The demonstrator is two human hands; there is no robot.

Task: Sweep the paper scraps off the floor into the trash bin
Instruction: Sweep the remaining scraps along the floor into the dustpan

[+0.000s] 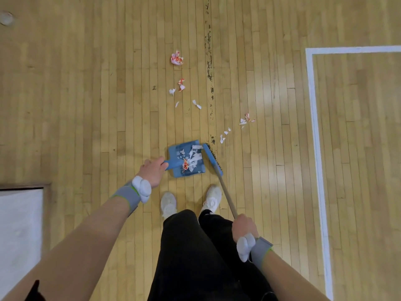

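On a pale wooden plank floor (86,105), seen from above by the person standing there, a blue dustpan (176,152) lies just ahead of two white shoes (168,204). The left hand (152,173) has its fingers curled round the dustpan's short handle. The right hand (244,227) grips the long wooden broom handle (226,196) near the person's black trousers (191,246). The blue broom head (212,158) stands on the floor along the dustpan's right edge, seemingly touching it.

White and red paper scraps (192,161) are heaped inside the dustpan. More scraps remain on the floor: a crumpled red-and-white paper ball (177,58) farthest ahead, small torn pieces (181,84) between it and the dustpan, and another scatter (246,120) off to the right, beyond the broom head.

Each wrist wears a grey band (128,196) carrying a white device. A dark scuffed line (209,61) runs along the boards, and a white painted line (312,105) marks a corner at the right. At the left edge sits a white surface in a brown frame (19,235); whether it is the trash bin cannot be told
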